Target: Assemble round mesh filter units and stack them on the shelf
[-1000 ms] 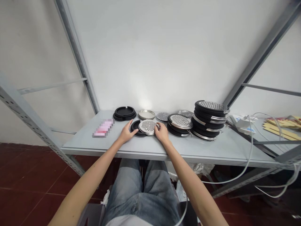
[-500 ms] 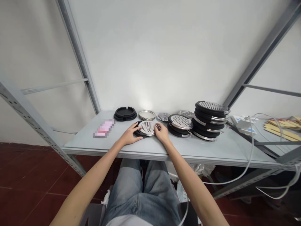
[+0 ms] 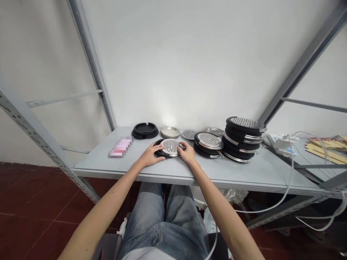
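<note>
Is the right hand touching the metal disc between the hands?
Touching. The head view shows the right hand curled onto the right edge of the metal disc.

A round, flat, silver metal disc [image 3: 170, 147] pierced all over with small round holes lies face up and level, its rim smooth and shiny. Beneath it is a round, matte black, thick-edged holder [image 3: 160, 153], also flat, showing mainly as a dark crescent from about seven to eleven o'clock around the disc. The two overlap almost fully; how deeply the disc sits is unclear. They rest on the pale grey worktop [image 3: 244, 173], at twelve o'clock from the wearer.
</note>
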`<state>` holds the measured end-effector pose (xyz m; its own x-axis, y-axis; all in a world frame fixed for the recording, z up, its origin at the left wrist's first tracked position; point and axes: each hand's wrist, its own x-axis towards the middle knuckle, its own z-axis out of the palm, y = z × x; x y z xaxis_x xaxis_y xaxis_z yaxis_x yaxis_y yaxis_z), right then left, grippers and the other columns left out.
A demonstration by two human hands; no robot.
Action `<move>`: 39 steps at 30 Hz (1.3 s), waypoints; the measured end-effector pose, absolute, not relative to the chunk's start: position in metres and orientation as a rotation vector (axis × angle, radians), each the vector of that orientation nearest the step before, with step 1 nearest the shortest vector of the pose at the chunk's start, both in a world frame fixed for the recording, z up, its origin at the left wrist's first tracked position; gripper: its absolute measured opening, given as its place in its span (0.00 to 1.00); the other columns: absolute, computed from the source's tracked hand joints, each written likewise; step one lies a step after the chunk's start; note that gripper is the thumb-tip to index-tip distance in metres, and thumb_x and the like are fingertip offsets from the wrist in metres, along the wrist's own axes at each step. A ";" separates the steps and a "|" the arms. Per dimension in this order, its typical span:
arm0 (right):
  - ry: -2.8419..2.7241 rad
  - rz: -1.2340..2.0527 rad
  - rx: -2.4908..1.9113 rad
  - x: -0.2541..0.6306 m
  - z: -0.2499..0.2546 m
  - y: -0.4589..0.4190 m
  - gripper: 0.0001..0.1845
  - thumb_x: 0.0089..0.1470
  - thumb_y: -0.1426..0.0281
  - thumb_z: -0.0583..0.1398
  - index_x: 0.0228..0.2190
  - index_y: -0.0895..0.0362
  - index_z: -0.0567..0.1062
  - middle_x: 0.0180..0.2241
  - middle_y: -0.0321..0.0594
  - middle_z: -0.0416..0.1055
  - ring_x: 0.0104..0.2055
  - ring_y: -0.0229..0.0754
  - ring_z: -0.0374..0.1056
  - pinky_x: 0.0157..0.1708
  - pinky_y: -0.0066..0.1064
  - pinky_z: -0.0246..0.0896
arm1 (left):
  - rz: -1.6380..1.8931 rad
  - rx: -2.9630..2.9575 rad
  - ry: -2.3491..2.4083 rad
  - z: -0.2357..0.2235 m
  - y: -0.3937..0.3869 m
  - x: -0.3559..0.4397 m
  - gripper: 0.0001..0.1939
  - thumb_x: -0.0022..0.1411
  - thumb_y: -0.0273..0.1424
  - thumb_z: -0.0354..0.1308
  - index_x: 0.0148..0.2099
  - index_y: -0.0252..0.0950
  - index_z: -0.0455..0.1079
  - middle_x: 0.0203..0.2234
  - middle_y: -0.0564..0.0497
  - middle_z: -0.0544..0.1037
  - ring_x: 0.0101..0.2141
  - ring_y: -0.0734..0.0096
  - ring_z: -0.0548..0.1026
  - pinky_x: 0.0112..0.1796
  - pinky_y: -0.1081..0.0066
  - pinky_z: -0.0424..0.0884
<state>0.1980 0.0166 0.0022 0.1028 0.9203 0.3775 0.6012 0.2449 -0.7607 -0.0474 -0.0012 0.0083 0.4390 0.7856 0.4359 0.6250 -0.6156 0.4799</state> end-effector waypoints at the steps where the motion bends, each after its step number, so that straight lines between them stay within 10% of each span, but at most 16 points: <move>1: -1.596 0.449 -1.461 0.198 0.003 0.016 0.21 0.52 0.65 0.60 0.47 0.57 0.76 0.43 0.46 0.77 0.42 0.48 0.73 0.50 0.42 0.64 | 0.939 2.441 1.226 0.009 -0.001 -0.047 0.31 0.55 0.45 0.65 0.57 0.36 0.71 0.58 0.43 0.70 0.65 0.48 0.54 0.63 0.47 0.54; 39: -1.772 0.485 -1.281 0.203 -0.002 0.019 0.23 0.45 0.70 0.63 0.46 0.57 0.76 0.51 0.47 0.73 0.51 0.52 0.70 0.54 0.45 0.61 | 0.962 2.456 1.214 0.007 -0.001 -0.051 0.30 0.53 0.48 0.66 0.55 0.41 0.74 0.59 0.43 0.68 0.63 0.46 0.58 0.61 0.45 0.57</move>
<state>0.2032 0.0193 -0.0018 -0.0899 0.9030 0.4200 0.5634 0.3939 -0.7262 -0.0514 -0.0012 0.0069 0.4387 0.7756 0.4539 0.6195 -0.6269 0.4725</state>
